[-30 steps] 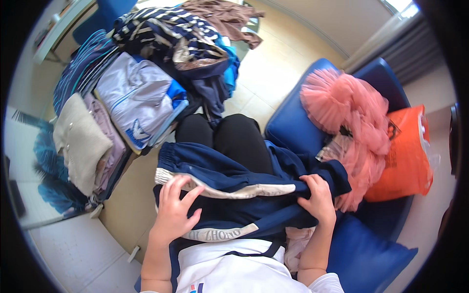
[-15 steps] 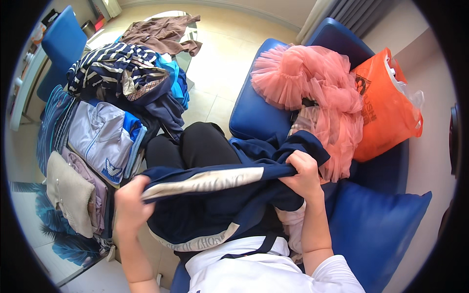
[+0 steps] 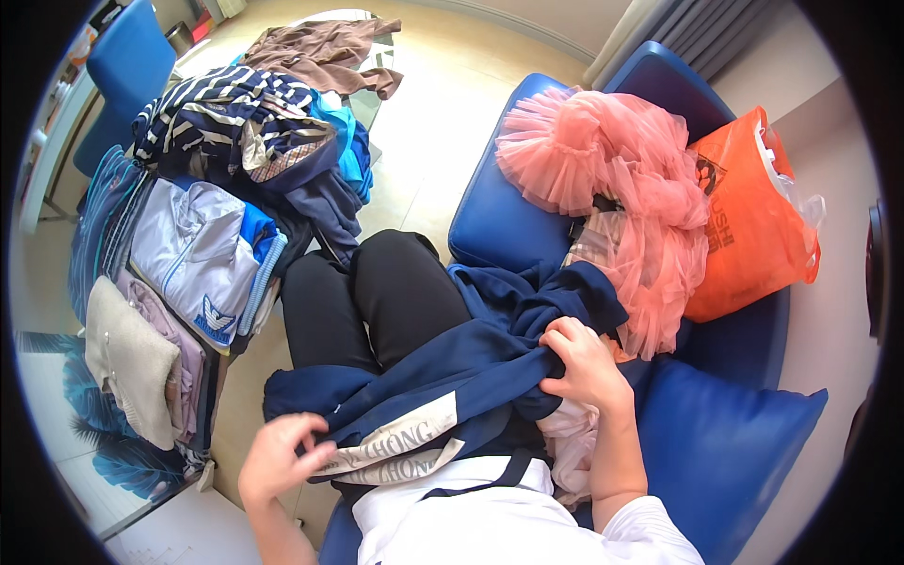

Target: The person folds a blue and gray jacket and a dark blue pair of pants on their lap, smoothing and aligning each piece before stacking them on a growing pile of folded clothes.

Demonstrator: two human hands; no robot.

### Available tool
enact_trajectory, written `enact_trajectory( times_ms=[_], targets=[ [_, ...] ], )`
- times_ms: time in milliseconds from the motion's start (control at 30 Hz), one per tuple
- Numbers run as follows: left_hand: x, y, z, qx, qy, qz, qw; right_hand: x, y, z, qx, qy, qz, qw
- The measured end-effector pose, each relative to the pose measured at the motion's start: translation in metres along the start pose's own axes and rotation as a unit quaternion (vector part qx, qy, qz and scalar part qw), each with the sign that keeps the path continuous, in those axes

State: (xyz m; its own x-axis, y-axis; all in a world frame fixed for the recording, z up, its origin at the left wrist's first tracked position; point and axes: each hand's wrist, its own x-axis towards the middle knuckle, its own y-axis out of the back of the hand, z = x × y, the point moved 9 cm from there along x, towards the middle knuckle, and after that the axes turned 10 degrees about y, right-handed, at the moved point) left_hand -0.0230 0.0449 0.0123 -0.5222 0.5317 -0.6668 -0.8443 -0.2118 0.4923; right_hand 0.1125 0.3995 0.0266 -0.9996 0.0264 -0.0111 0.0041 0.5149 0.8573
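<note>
Head view: navy garment [image 3: 405,384] lies between hands [image 3: 278,459] [image 3: 586,364]; right grips it.

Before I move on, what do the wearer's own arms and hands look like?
The left hand and right hand are ungloved, with no watch or bracelet showing. The right arm wears a short white sleeve, leaving the forearm bare; the left forearm is bare too, its sleeve out of view.

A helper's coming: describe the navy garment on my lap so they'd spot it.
From the blue seat, find the black trousers beside it. The navy garment lies across them, held by your right hand. Pale lettered strips distinguish it from the pink tulle.
</note>
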Motion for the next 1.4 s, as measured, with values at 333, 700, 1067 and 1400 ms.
enact_trajectory(
  times_ms=[333, 700, 1067, 1400],
  targets=[
    [0.080, -0.079, 0.066, 0.231, -0.217, -0.031, 0.948, -0.036, 0.002, -0.007, 0.044, 0.000, -0.013, 0.999],
    [-0.092, 0.066, -0.057, -0.273, -0.054, 0.333, 0.901, 0.020, -0.015, -0.035, 0.101, 0.108, -0.058, 0.987],
    [-0.142, 0.064, -0.101, -0.373, -0.018, 0.358, 0.856, 0.054, -0.038, -0.048, -0.030, 0.148, -0.027, 0.988],
    [-0.164, 0.076, -0.084, -0.478, -0.187, 0.290, 0.808, 0.032, 0.107, -0.029, -0.212, 0.090, 0.425, 0.875]
  ],
)
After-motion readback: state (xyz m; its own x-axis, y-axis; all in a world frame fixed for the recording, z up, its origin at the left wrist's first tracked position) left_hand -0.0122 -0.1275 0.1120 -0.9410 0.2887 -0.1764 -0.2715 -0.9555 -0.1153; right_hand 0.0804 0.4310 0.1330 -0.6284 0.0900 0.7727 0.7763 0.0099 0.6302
